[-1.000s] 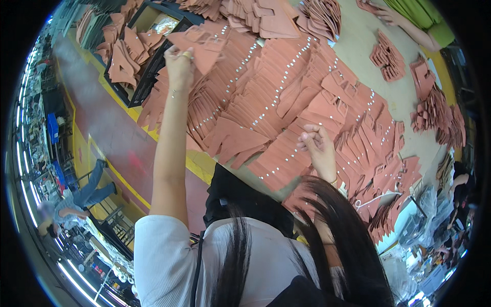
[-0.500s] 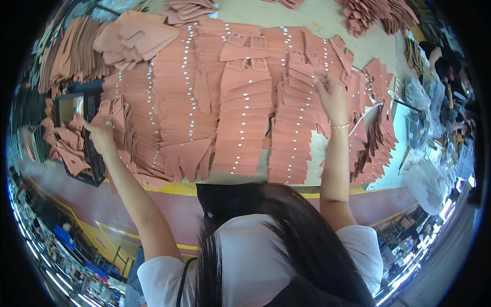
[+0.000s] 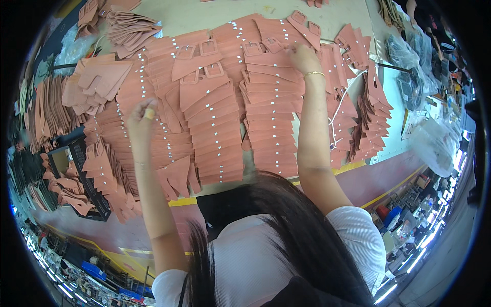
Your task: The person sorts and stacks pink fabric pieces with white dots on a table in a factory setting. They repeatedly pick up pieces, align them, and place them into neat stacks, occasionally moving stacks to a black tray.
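Note:
Overlapping reddish-brown leather pieces with small white marks lie in long columns on the table. Buckled straps top the middle column, and another pair of buckles tops the column to its right. My left hand, fingers curled in and a yellow covering on the thumb, hovers over the left columns; no piece shows in it. At the upper right edge of the right buckled column, my right hand touches the pieces with bent fingers. What its fingertips grip, if anything, is hidden.
A black box with loose pieces stands at the left edge. Leather stacks lie at the far left. A white cord crosses pieces on the right. Plastic bags hang at the right, where another person is partly visible.
My left hand has left the box and moved right over the columns, its fingers now curled. My right hand stays near the same buckled column. The whole view has shifted and turned.

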Demonstrator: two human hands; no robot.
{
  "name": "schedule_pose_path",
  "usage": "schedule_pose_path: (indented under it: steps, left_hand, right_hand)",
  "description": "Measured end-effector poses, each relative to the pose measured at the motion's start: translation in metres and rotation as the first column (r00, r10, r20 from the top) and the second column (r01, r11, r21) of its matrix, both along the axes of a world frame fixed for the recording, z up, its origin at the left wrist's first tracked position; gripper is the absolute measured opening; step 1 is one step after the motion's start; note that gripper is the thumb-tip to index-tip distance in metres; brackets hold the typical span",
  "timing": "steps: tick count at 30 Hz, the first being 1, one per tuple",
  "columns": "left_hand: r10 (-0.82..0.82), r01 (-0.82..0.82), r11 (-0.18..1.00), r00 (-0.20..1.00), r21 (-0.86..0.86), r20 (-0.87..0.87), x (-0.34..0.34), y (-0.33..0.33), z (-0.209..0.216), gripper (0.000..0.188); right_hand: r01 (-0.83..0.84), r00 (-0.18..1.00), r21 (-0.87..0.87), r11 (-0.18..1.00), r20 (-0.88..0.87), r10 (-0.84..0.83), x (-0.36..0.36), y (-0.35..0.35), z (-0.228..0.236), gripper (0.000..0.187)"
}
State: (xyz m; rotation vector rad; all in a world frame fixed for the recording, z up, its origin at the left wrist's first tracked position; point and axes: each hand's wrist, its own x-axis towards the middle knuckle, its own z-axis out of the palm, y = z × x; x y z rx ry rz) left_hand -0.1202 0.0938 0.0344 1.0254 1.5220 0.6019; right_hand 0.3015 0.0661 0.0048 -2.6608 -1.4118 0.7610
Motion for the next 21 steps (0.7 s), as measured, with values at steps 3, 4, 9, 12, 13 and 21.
schedule_pose_path:
  steps: [3,4,9,12,13,21]
  left_hand:
    - [0.0,0.007,0.995,0.997,-0.095,0.077,0.032,-0.001,-0.006,0.029]
    - [0.015,0.0,0.991,0.994,-0.137,0.109,0.04,0.002,-0.008,0.03]
    - [-0.013,0.034,0.979,0.995,-0.203,0.103,0.061,0.022,-0.02,0.03]
    - [-0.011,0.041,0.975,0.991,-0.219,0.134,0.067,0.028,-0.024,0.026]
    - [0.0,0.033,0.974,0.989,-0.225,0.146,0.067,0.029,-0.024,0.026]
    - [-0.152,0.129,0.976,0.981,-0.175,-0.122,0.06,0.019,-0.017,0.029]
  right_hand:
    - [0.053,0.996,0.066,0.996,-0.074,-0.048,-0.007,-0.002,-0.007,0.038]
    - [0.059,0.997,0.065,0.996,-0.057,-0.056,-0.009,-0.002,-0.009,0.038]
    - [0.098,0.995,0.065,0.993,-0.028,-0.097,-0.01,-0.004,-0.015,0.041]
    - [0.068,0.998,0.045,0.997,-0.017,-0.067,-0.006,-0.007,-0.015,0.041]
    - [0.071,0.997,0.042,0.997,-0.008,-0.071,-0.005,-0.007,-0.015,0.042]
    - [0.054,0.998,0.112,0.992,0.013,-0.055,-0.004,-0.007,-0.022,0.041]
